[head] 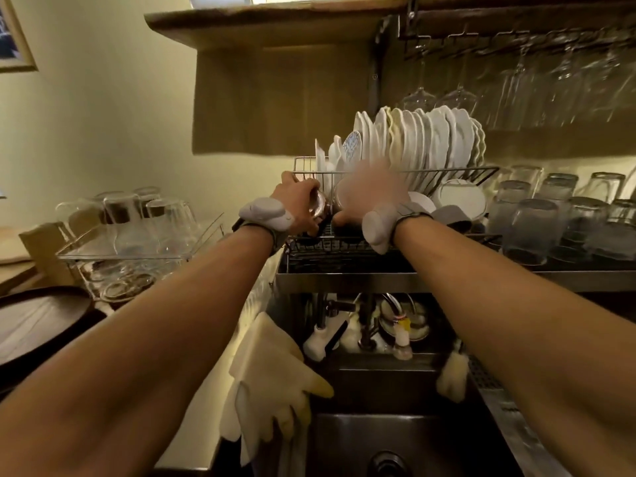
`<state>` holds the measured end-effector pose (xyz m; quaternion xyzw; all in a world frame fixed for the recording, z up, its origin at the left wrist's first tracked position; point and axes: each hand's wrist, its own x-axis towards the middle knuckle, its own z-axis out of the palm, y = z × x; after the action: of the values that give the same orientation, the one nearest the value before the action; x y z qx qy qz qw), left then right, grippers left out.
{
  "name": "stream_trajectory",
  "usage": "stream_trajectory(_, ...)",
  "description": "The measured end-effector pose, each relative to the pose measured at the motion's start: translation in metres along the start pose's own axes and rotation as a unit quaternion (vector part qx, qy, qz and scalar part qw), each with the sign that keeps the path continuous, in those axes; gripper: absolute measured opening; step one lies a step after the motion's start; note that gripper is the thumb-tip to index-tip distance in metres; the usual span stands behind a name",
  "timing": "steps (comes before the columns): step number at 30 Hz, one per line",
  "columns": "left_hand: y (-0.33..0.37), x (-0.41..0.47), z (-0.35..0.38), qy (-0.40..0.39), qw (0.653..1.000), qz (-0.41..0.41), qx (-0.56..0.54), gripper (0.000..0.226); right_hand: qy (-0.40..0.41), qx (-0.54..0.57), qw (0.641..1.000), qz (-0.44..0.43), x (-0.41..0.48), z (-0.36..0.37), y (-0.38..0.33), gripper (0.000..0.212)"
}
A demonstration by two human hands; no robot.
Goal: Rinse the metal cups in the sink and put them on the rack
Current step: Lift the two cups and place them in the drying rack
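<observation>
Both arms reach up to the wire dish rack [447, 172] above the sink [395, 438]. My left hand [297, 204] grips a shiny metal cup [318, 204] at the rack's left front corner. Beside it, my right hand [370, 197] is blurred by motion, with fingers spread in front of the rack; whether it holds a cup cannot be told. Both wrists wear grey straps.
White plates [420, 139] stand upright in the rack. Upturned glasses [557, 218] fill the shelf to the right, and more glasses sit in a clear tray [130, 256] at left. Wine glasses hang overhead. Yellow rubber gloves [275, 383] drape over the sink's left edge by the tap [330, 325].
</observation>
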<state>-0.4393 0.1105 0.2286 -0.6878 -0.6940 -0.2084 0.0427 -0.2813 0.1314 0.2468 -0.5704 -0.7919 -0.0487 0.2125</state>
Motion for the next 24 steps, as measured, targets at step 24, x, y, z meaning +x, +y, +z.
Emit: stream_trajectory(24,-0.003,0.019,0.014,-0.084,0.992,0.011,-0.095,0.088,-0.045,-0.044,0.998,-0.031,0.014,0.035,0.015,0.097)
